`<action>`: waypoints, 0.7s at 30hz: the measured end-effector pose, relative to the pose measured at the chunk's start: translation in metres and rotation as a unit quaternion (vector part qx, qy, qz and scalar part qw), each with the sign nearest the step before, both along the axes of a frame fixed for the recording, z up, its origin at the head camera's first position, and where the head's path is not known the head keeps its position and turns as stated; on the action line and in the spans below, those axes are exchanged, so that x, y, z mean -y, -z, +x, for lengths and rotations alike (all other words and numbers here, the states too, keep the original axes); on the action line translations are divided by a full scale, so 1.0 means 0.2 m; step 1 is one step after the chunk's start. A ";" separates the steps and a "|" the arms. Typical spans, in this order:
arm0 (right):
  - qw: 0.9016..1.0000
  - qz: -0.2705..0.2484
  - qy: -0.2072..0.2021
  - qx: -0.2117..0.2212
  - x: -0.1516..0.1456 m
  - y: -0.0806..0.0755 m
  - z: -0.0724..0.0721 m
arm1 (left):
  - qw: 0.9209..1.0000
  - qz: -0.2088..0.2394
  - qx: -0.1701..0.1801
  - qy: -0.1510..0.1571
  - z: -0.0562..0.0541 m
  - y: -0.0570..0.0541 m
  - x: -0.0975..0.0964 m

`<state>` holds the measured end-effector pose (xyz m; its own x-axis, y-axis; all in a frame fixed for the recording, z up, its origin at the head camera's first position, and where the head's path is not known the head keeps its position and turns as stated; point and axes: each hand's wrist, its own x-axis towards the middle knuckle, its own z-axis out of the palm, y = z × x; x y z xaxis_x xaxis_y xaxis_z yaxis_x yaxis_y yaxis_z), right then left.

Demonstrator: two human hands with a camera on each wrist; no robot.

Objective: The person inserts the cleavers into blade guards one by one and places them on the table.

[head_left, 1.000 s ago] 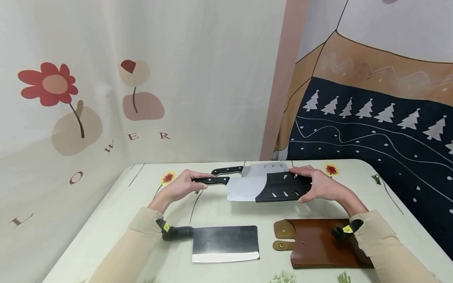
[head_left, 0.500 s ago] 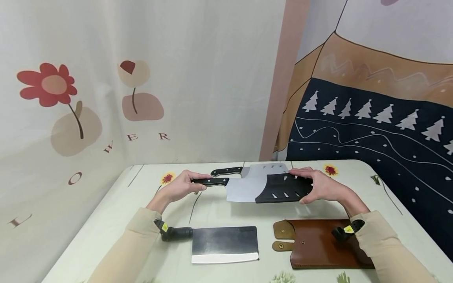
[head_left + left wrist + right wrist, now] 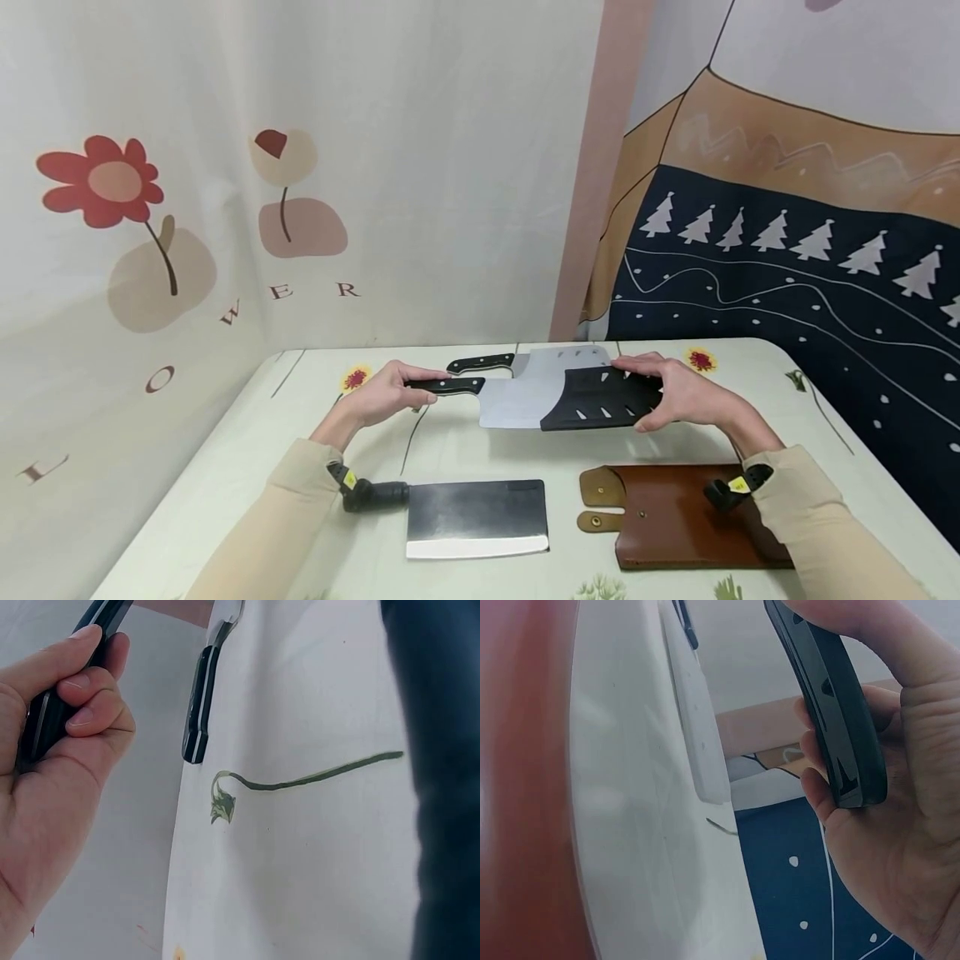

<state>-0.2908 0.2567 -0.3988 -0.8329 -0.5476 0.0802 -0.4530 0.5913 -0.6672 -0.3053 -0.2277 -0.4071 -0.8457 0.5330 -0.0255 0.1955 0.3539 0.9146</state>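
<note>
Above the table, a cleaver (image 3: 510,402) with a black riveted handle is held level. My left hand (image 3: 382,396) grips the end of its handle; the curled fingers round the handle (image 3: 49,724) show in the left wrist view. A black slotted blade guard (image 3: 596,400) covers the outer part of the blade. My right hand (image 3: 686,392) holds the guard's far end between thumb and fingers, as the right wrist view of the guard (image 3: 847,727) also shows. Behind lies a second black-handled knife (image 3: 480,362) with a pale, slotted cover (image 3: 577,356) over its blade, partly hidden.
Nearer to me on the table (image 3: 300,492) lies a large dark-bladed cleaver (image 3: 476,512), its black handle pointing left. To its right is a brown leather sheath (image 3: 690,517) with two tan snap straps, partly under my right forearm. Printed curtains (image 3: 420,208) hang behind the table.
</note>
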 end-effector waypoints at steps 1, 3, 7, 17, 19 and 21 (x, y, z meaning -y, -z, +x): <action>1.000 -0.001 0.003 0.001 0.00 0.00 0.00 | 1.000 0.001 0.000 -0.001 0.00 0.00 0.00; 1.000 -0.002 0.008 0.000 0.00 0.00 0.00 | 1.000 0.004 0.001 -0.005 0.00 0.00 -0.01; 1.000 0.000 0.015 -0.008 0.01 0.01 0.00 | 1.000 0.008 0.005 -0.014 0.00 0.00 -0.02; 1.000 0.021 -0.009 -0.011 0.07 0.01 -0.01 | 1.000 -0.011 0.001 -0.005 0.01 -0.01 -0.06; 1.000 0.018 -0.004 -0.013 0.08 0.01 -0.01 | 1.000 -0.003 0.006 -0.013 0.01 -0.01 -0.07; 1.000 0.015 0.001 -0.013 0.08 0.00 -0.01 | 1.000 0.004 0.010 -0.017 0.01 0.00 -0.08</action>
<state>-0.2931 0.2404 -0.3993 -0.8323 -0.5478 0.0852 -0.4681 0.6121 -0.6374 -0.3042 -0.2126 -0.4062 -0.8625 0.5046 -0.0389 0.1647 0.3525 0.9212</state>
